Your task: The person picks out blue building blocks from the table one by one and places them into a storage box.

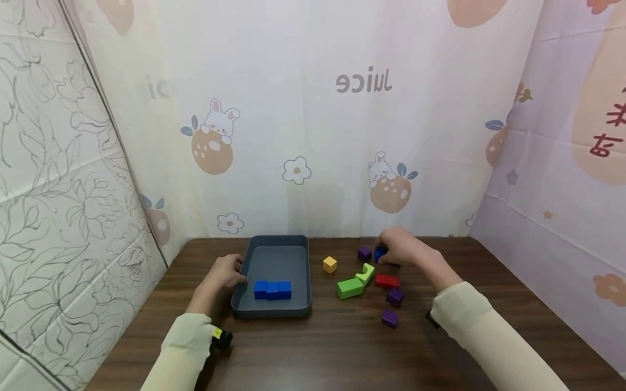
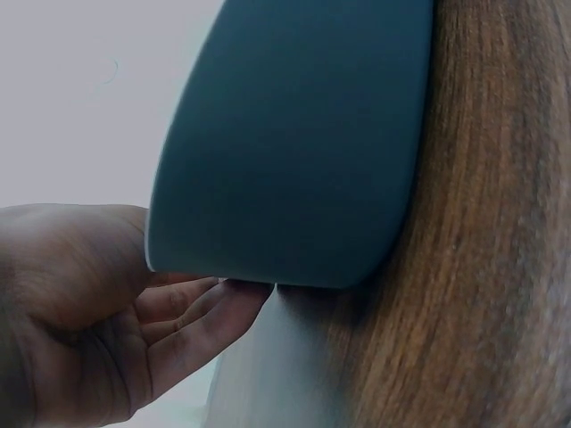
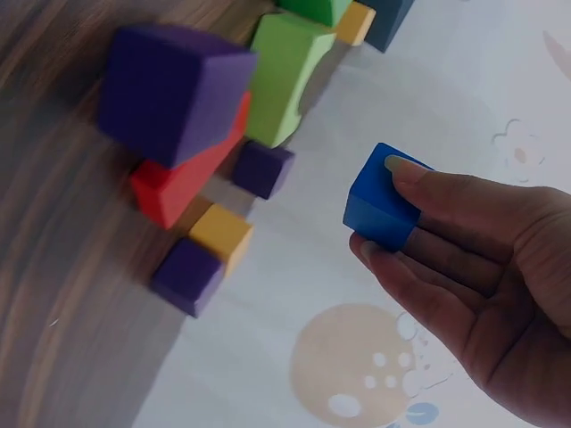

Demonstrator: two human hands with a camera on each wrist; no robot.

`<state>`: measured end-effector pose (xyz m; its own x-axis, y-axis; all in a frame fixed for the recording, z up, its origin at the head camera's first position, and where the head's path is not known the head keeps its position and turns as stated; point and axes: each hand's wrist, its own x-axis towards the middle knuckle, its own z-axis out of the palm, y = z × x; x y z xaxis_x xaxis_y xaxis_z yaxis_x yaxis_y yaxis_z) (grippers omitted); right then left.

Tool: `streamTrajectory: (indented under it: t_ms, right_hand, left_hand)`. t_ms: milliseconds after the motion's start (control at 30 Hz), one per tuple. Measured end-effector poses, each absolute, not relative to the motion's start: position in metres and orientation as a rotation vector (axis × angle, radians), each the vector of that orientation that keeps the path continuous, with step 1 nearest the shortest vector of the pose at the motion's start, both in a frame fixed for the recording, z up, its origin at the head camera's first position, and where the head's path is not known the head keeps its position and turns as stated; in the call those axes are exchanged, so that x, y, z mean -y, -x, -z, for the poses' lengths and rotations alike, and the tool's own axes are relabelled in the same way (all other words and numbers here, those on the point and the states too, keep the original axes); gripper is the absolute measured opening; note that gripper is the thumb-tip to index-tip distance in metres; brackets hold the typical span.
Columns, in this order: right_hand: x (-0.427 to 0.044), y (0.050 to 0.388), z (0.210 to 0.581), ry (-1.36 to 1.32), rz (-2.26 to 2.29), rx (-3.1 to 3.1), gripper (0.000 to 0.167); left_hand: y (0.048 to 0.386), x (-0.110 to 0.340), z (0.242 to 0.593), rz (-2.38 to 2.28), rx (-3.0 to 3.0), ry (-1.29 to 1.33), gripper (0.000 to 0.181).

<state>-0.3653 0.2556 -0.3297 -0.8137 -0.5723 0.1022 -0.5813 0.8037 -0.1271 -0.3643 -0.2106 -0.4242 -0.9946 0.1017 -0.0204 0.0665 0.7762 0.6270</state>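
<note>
In the right wrist view a blue cube point(image 3: 384, 201) is pinched between the thumb and fingers of my right hand point(image 3: 482, 259). In the head view that hand point(image 1: 403, 247) is at the back right of the table, beside a purple block point(image 1: 364, 253). My left hand point(image 1: 227, 271) grips the left wall of a dark grey tray point(image 1: 271, 313), its thumb over the rim. Its fingers point(image 2: 201, 343) lie along the outside of the tray wall point(image 2: 285, 160) in the left wrist view, where the thumb is hidden. Several blue blocks point(image 1: 272, 290) sit in a row inside the tray.
Right of the tray lie a yellow cube point(image 1: 330, 265), a green block point(image 1: 350, 288), a light green curved block point(image 1: 365, 273), a red block point(image 1: 387, 281) and purple blocks point(image 1: 394, 296). Another yellow block point(image 3: 223, 236) shows in the right wrist view. A printed curtain point(image 1: 313, 206) borders the table's back.
</note>
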Motion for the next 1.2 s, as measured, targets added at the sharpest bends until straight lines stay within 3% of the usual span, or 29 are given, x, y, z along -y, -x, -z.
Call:
streamTrajectory:
  t_ms: [300, 467, 733, 1200]
  right_hand:
    - [-0.237, 0.356, 0.324, -0.956, -0.261, 2.913, 0.009]
    - [-0.226, 0.352, 0.321, -0.977, -0.26, 2.895, 0.014]
    - [-0.201, 0.35, 0.315, -1.017, -0.291, 2.906, 0.006]
    - [-0.159, 0.347, 0.31, -1.108, -0.284, 2.864, 0.019]
  left_hand:
    - [0.364, 0.212, 0.425, -1.016, -2.914, -0.163, 0.051]
    - [0.365, 0.213, 0.426, -0.957, -2.943, -0.172, 0.051]
    - [0.369, 0.212, 0.424, -0.894, -2.975, -0.177, 0.052]
    - [0.37, 0.214, 0.424, -0.912, -2.973, -0.171, 0.052]
